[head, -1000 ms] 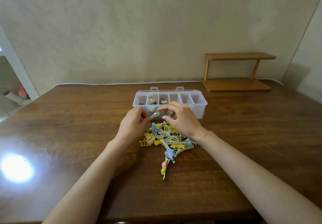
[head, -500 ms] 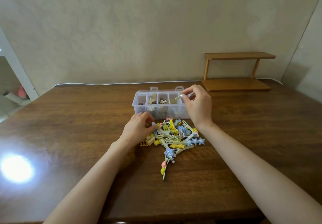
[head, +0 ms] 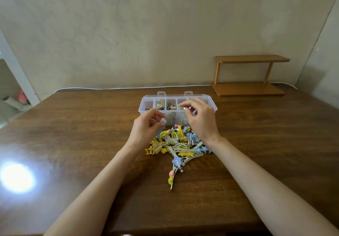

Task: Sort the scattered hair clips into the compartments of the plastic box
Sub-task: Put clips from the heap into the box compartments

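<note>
Glare point(head: 16, 178) lies as a bright patch on the left part of the dark wooden table point(head: 73, 135), whose left edge slants away toward the wall. A white cable point(head: 110, 88) runs along the back edge.

The left hand point(head: 146, 128) hovers just in front of the box's left end, thumb and curled fingers pinching a pale blue clip point(head: 162, 121) that hangs from them.

The clear plastic box point(head: 145, 105) stands open near the table's middle, two latch tabs on its far rim. Its leftmost compartment holds a few dark pieces at the bottom, the next beige claw clips point(head: 160, 106), the third brown claw clips point(head: 171, 106). The compartments further right are mostly hidden behind the right hand.

The pile of hair clips point(head: 181, 145) lies touching the box's front wall, between the two wrists. A yellow star clip point(head: 149, 150) marks its left edge, and a blue flower clip point(head: 177, 161) sits nearer the viewer.

The right hand point(head: 200, 121) is raised over the box's front rim with fingers curled. Whether its fingertips hold a clip cannot be told.

A wooden shelf point(head: 249, 89) stands at the back right, well apart from the box, with broad tabletop between them.
</note>
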A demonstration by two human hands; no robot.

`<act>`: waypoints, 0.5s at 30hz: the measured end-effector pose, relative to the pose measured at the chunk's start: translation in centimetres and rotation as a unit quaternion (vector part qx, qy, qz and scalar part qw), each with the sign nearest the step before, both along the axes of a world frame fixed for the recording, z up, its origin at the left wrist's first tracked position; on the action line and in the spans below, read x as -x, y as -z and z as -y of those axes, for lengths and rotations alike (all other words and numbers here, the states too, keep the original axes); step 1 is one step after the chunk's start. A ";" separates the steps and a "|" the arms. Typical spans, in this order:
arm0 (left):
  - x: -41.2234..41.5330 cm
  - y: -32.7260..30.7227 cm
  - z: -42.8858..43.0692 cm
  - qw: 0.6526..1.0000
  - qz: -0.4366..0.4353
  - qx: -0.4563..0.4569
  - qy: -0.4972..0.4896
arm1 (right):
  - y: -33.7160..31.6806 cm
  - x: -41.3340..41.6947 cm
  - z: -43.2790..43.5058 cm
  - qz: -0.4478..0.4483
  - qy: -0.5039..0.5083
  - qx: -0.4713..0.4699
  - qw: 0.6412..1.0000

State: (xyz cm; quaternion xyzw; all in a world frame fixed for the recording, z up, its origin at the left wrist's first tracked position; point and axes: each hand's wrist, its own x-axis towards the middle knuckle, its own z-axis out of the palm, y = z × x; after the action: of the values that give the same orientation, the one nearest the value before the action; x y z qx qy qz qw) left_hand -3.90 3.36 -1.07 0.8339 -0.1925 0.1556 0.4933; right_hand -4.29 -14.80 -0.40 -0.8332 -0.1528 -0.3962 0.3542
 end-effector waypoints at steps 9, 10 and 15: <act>0.6 -0.2 0.3 0.994 -0.035 0.102 0.035 | 0.4 1.3 -1.2 -0.082 -0.118 -0.015 0.990; 0.6 -0.2 0.3 0.993 -0.037 0.107 0.039 | 0.5 1.4 -1.2 -0.093 -0.125 -0.011 0.988; 0.9 -0.3 0.6 0.991 -0.040 0.114 0.055 | 0.7 1.2 -1.3 -0.120 -0.135 -0.022 0.983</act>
State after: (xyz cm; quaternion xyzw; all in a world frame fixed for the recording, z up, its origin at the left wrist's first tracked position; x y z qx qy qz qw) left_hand -4.83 2.76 -0.82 0.7660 -0.1994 0.1153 0.6001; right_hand -5.50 -13.47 -1.06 -0.8384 -0.2118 -0.2450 0.4384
